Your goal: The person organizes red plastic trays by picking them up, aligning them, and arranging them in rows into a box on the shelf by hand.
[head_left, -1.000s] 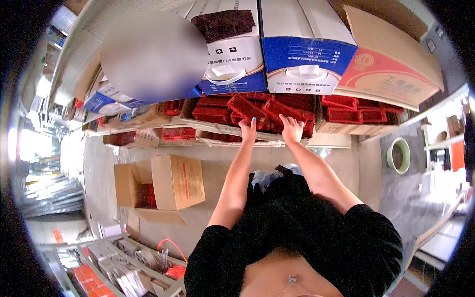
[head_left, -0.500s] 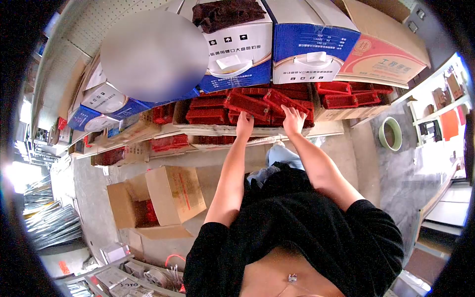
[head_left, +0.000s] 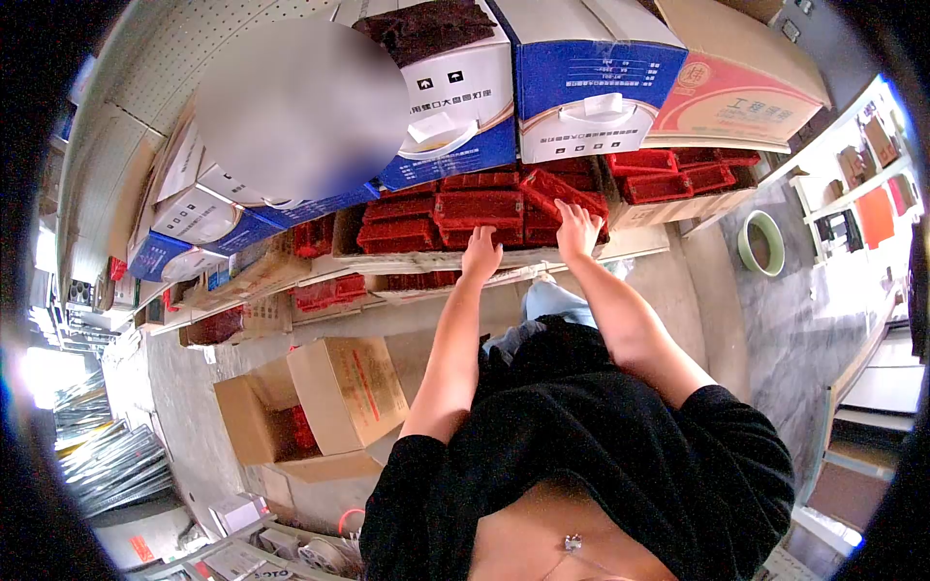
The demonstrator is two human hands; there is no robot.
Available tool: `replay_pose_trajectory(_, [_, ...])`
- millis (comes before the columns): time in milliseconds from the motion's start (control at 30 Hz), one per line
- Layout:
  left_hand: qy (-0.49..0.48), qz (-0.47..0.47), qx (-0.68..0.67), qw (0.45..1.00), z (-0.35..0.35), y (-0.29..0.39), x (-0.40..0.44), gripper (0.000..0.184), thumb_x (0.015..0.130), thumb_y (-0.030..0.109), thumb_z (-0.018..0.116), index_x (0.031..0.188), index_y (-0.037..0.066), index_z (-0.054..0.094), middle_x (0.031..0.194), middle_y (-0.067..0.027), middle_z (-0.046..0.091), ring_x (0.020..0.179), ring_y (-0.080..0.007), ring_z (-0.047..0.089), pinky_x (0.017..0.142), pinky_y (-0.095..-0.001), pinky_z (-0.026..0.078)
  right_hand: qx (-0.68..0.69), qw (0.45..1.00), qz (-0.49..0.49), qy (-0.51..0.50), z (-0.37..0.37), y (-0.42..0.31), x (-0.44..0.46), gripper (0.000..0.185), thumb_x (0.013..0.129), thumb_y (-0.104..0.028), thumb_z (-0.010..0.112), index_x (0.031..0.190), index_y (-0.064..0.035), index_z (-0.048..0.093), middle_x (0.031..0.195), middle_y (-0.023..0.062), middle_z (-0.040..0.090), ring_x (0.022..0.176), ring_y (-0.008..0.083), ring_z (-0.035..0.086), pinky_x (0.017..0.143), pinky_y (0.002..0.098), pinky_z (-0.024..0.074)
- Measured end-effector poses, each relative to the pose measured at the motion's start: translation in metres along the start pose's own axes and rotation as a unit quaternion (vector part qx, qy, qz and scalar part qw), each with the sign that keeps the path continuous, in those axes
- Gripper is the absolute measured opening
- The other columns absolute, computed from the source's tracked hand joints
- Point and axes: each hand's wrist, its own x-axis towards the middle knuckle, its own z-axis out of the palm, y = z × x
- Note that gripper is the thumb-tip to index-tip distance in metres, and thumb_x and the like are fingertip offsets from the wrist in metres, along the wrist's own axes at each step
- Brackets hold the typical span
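Rows of red plastic boxes [head_left: 399,235] fill an open carton [head_left: 407,259] on the shelf in front of me. My left hand [head_left: 482,254] is at the near edge of one red plastic box [head_left: 479,210], its fingers curled against that edge. This box lies roughly level among the others. My right hand [head_left: 578,232] grips the near side of another red plastic box [head_left: 550,192], which sits tilted on top of the pile. My fingers partly cover the near edges of both boxes.
Blue-and-white cartons [head_left: 601,92] and a brown carton [head_left: 741,77] stand above the pile. To the right, another carton holds red boxes [head_left: 678,179]. An open cardboard box [head_left: 349,397] is on the floor at left, and a green bucket [head_left: 762,242] stands at right.
The box at my left hand has gone from tilted to lying level in the pile. My left hand has dropped slightly towards me. My right hand stays on its tilted box.
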Motion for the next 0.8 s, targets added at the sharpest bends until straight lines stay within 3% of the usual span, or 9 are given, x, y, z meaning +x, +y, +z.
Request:
replay_pose_trajectory(167, [-0.016,-0.038,-0.03,0.999,-0.01,0.008,0.003,0.024,0.084,0.023,0.057,0.102,0.008,0.052,0.102,-0.0105,0.053,0.101,-0.03,0.051,0.079,-0.0424,0.046,0.019,0.999,-0.017,0.025,-0.001,0.002,-0.001,0.046,0.07,-0.001,0.053,0.112,-0.0209,0.058,0.093,0.0006,0.059,0.092,0.0187,0.054,0.082,0.0399,0.0342])
replay_pose_trajectory(300, [-0.214,0.107,0.108,0.965,-0.012,0.014,0.003,0.03,0.078,0.024,0.063,0.1,0.007,0.054,0.104,-0.0131,0.059,0.097,-0.0316,0.057,0.081,-0.0436,0.047,0.029,1.0,-0.008,0.0,-0.001,0.007,-0.002,0.043,0.074,-0.006,0.053,0.113,-0.0227,0.056,0.097,-0.0016,0.059,0.094,0.0183,0.053,0.087,0.0437,0.0337])
replay_pose_trajectory(333, [-0.167,0.155,0.122,0.966,-0.002,0.01,-0.001,0.021,0.077,0.018,0.061,0.094,0.006,0.056,0.098,-0.0151,0.061,0.094,-0.0318,0.058,0.078,-0.0448,0.048,0.019,1.0,-0.005,-0.004,0.0,0.008,-0.002,0.044,0.074,-0.006,0.053,0.114,-0.0229,0.055,0.097,-0.0014,0.059,0.095,0.0183,0.053,0.087,0.0438,0.0337])
replay_pose_trajectory(433, [-0.245,0.095,0.21,0.942,0.02,0.01,0.006,0.015,0.081,0.015,0.056,0.093,0.005,0.058,0.097,-0.0136,0.062,0.094,-0.0298,0.06,0.074,-0.0429,0.051,-0.004,1.0,0.007,-0.008,-0.002,0.013,-0.004,0.046,0.074,-0.006,0.053,0.117,-0.0231,0.054,0.097,-0.0006,0.06,0.097,0.0183,0.053,0.089,0.0438,0.0334])
replay_pose_trajectory(467, [-0.269,0.099,0.229,0.93,0.025,0.011,0.011,0.015,0.08,0.008,0.053,0.092,0.004,0.061,0.093,-0.0147,0.064,0.089,-0.0312,0.063,0.071,-0.0419,0.052,-0.007,1.0,0.013,-0.006,-0.003,0.014,-0.005,0.047,0.074,-0.006,0.053,0.118,-0.0229,0.053,0.097,-0.0004,0.06,0.098,0.0182,0.053,0.089,0.0436,0.0332])
replay_pose_trajectory(567, [-0.32,0.143,0.256,0.901,0.018,0.016,0.009,0.015,0.079,0.008,0.054,0.09,0.004,0.064,0.092,-0.016,0.065,0.088,-0.0309,0.063,0.071,-0.0415,0.052,0.001,1.0,0.016,0.003,-0.007,0.017,-0.006,0.044,0.074,-0.007,0.054,0.116,-0.0205,0.054,0.095,0.0004,0.059,0.096,0.0181,0.053,0.088,0.0413,0.0333])
replay_pose_trajectory(800, [-0.309,0.201,0.234,0.9,0.022,0.005,-0.009,0.013,0.073,0.005,0.056,0.078,0.002,0.066,0.085,-0.0167,0.066,0.081,-0.0316,0.064,0.069,-0.0421,0.053,-0.017,1.0,0.02,0.0,-0.005,0.006,-0.007,0.038,0.075,-0.009,0.054,0.111,-0.0197,0.056,0.096,0.0002,0.058,0.096,0.0185,0.051,0.085,0.0404,0.0335])
